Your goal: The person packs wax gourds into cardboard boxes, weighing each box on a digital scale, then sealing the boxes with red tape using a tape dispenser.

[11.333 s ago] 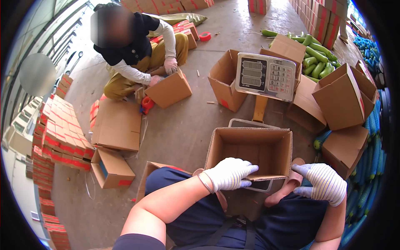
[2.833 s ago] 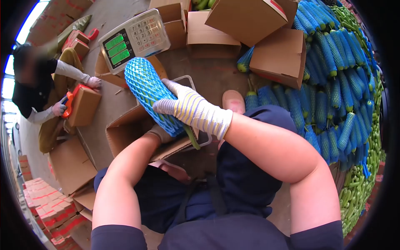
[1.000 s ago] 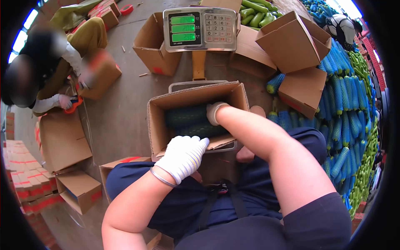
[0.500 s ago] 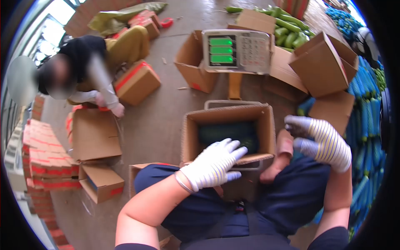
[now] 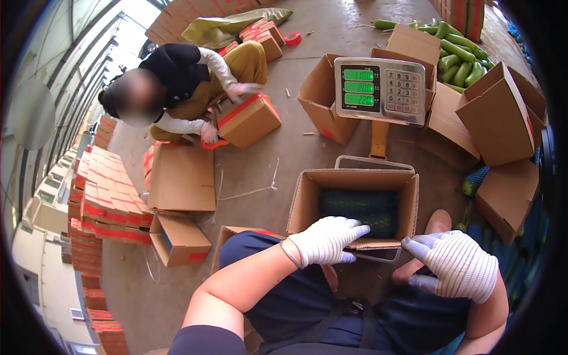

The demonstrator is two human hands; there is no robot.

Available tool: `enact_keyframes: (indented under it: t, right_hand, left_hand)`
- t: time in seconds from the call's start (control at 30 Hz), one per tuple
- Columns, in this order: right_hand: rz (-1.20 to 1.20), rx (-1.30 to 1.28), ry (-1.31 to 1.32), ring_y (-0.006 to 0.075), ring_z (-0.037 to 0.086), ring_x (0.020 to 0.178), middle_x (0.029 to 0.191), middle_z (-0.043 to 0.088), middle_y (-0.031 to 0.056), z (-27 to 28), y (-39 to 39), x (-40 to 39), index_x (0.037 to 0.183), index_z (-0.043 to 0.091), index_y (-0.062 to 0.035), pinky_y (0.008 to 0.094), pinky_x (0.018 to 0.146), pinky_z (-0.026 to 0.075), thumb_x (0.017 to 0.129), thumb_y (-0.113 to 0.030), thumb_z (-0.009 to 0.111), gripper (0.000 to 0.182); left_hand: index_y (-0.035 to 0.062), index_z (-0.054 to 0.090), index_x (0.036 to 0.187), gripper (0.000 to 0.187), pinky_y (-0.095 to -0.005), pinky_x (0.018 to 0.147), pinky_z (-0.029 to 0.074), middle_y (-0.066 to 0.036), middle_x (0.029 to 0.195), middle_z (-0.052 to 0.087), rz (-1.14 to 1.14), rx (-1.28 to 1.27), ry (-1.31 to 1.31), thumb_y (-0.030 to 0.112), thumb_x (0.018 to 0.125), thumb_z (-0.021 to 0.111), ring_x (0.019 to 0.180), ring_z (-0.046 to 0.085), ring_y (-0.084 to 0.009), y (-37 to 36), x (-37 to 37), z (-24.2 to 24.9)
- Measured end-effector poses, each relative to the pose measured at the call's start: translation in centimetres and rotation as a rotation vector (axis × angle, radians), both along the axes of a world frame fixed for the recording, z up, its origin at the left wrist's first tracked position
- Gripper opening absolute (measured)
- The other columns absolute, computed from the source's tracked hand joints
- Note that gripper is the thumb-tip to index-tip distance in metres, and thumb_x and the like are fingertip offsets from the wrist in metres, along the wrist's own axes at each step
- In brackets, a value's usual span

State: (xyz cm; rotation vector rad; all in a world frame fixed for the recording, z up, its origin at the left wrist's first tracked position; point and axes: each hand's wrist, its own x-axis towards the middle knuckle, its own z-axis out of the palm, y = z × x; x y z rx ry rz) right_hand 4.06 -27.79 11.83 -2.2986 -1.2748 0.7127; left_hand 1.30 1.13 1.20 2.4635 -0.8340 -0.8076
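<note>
An uncovered cardboard box (image 5: 294, 204) stands between my knees on the platform of a scale. Inside it lies dark green produce in netting (image 5: 358, 207), its kind hard to make out. My left hand (image 5: 325, 241), in a striped white glove, rests at the box's near wall, fingers stretched over the rim and thumb apart outside. My right hand (image 5: 455, 263), gloved alike, is at the near right corner; its fingertips seem to touch the cardboard, with the thumb spread away. Neither hand visibly holds anything.
A scale display (image 5: 380, 92) with lit green digits rises behind the box. Open cartons (image 5: 500, 115) and long green vegetables (image 5: 458, 56) are on the right. At left a person (image 5: 183, 89) crouches by a taped carton (image 5: 248, 121), near stacked flattened cardboard (image 5: 112, 195).
My right hand has come down and inward to the box's near right corner. My left hand has drawn back slightly onto the near rim. The view has shifted left; the person now handles the carton.
</note>
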Motion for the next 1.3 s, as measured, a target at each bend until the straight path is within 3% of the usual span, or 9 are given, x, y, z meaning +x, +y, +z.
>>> enact_keyframes:
  t: [0.37,0.6,0.73,0.83,0.93,0.97,1.0,1.07,1.3]
  right_hand:
    - [0.043,-0.046,0.063,0.0387,0.064,0.101,0.111,0.064,0.0201,0.4,0.0,0.5,0.129,0.053,0.0045,0.0452,0.086,0.052,0.085,-0.033,0.069,0.06]
    - [0.09,0.347,0.0,0.0484,0.058,0.113,0.132,0.053,0.031,0.6,1.9,1.5,0.15,0.032,0.0023,0.0481,0.093,0.051,0.073,-0.038,0.083,0.101]
    - [-0.068,0.189,-0.115,0.0479,0.058,0.114,0.131,0.055,0.0295,1.7,2.6,2.2,0.144,0.039,0.0053,0.045,0.099,0.048,0.074,-0.04,0.084,0.095]
    - [0.25,0.367,-0.022,0.0427,0.062,0.108,0.124,0.059,0.0287,3.3,3.1,2.5,0.135,0.047,0.0087,0.0428,0.095,0.049,0.073,-0.043,0.085,0.089]
    - [0.431,0.396,0.381,0.0395,0.064,0.109,0.121,0.063,0.023,2.3,1.7,-0.4,0.127,0.056,0.0034,0.0436,0.093,0.052,0.083,-0.03,0.075,0.059]
    - [0.338,0.384,0.291,0.0333,0.064,0.086,0.094,0.064,0.0183,0.1,2.0,-0.5,0.108,0.063,0.0003,0.0375,0.079,0.052,0.088,-0.049,0.07,0.054]
    - [0.372,0.231,0.334,0.0345,0.065,0.086,0.093,0.065,0.0177,-1.1,1.8,0.0,0.098,0.065,-0.0011,0.0383,0.077,0.053,0.09,-0.044,0.067,0.044]
    - [0.153,-0.103,-0.001,0.0361,0.066,0.089,0.094,0.066,0.0168,-0.1,0.9,0.1,0.097,0.066,-0.0016,0.041,0.078,0.054,0.088,-0.041,0.069,0.04]
    - [0.117,-0.075,0.037,0.036,0.068,0.087,0.093,0.067,0.0186,0.5,-0.7,-0.3,0.094,0.066,0.0007,0.0432,0.076,0.054,0.091,-0.041,0.064,0.042]
  left_hand:
    - [0.0032,0.042,0.146,0.077,-0.0463,0.11,0.04,-0.027,0.143,0.047,-0.026,-0.051,-0.019,0.031,0.083,0.076,0.13,0.049,-0.0423,0.0,-0.3,0.3]
    - [0.0057,0.038,0.149,0.084,-0.047,0.114,0.036,-0.028,0.149,0.04,-0.037,-0.074,-0.002,0.03,0.079,0.078,0.135,0.042,-0.044,0.3,-0.1,0.2]
    - [0.0052,0.035,0.151,0.088,-0.0472,0.114,0.036,-0.03,0.149,0.038,-0.041,-0.057,0.008,0.03,0.078,0.079,0.136,0.041,-0.0451,0.2,-0.1,0.6]
    - [0.0051,0.034,0.152,0.091,-0.0469,0.114,0.036,-0.03,0.149,0.038,-0.043,-0.07,0.019,0.03,0.077,0.079,0.135,0.042,-0.0452,0.3,-0.3,0.6]
    - [0.005,0.033,0.153,0.093,-0.0457,0.113,0.036,-0.03,0.15,0.038,-0.049,-0.077,0.025,0.031,0.077,0.079,0.135,0.043,-0.0444,0.1,-0.2,0.7]
    - [0.005,0.033,0.153,0.093,-0.0457,0.113,0.036,-0.03,0.15,0.038,-0.047,-0.077,0.021,0.031,0.077,0.079,0.135,0.043,-0.0444,0.1,-0.2,0.8]
    - [0.0049,0.032,0.153,0.093,-0.0454,0.113,0.036,-0.03,0.15,0.037,-0.046,-0.084,0.032,0.032,0.077,0.079,0.135,0.043,-0.044,0.1,-0.3,0.9]
    - [0.0048,0.032,0.153,0.093,-0.0452,0.113,0.037,-0.03,0.151,0.037,-0.053,-0.093,0.033,0.032,0.077,0.079,0.135,0.043,-0.0437,0.0,-0.2,1.1]
    - [0.0044,0.033,0.152,0.091,-0.0452,0.112,0.039,-0.027,0.15,0.039,-0.059,-0.031,0.026,0.032,0.079,0.079,0.133,0.045,-0.0427,-0.1,-0.2,0.8]
